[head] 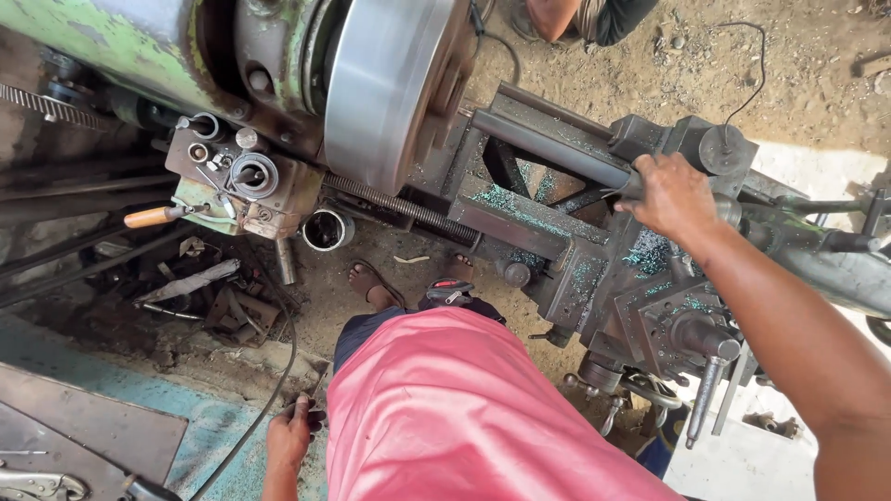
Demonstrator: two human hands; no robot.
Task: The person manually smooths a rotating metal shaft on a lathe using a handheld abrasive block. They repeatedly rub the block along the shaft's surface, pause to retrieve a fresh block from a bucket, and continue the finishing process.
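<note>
Right hand (673,195) gripping dark steel bar (548,148) on lathe (594,269), left hand (290,434) closed on small tool (314,417)

Green lathe headstock (121,46) w/ shiny chuck (385,88); orange-handled lever (153,216); metal scrap (200,297) on dirt floor (798,83).

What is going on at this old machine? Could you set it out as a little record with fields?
Place: workshop with a dirt floor
Machine: old green lathe with a large shiny round chuck
Right hand: gripping a dark metal bar on the lathe
Left hand: low by the hip, fingers closed on a small dark thing, too hidden to identify
Clothing: pink shirt, sandals
Scattered: teal metal chips on the carriage
</note>
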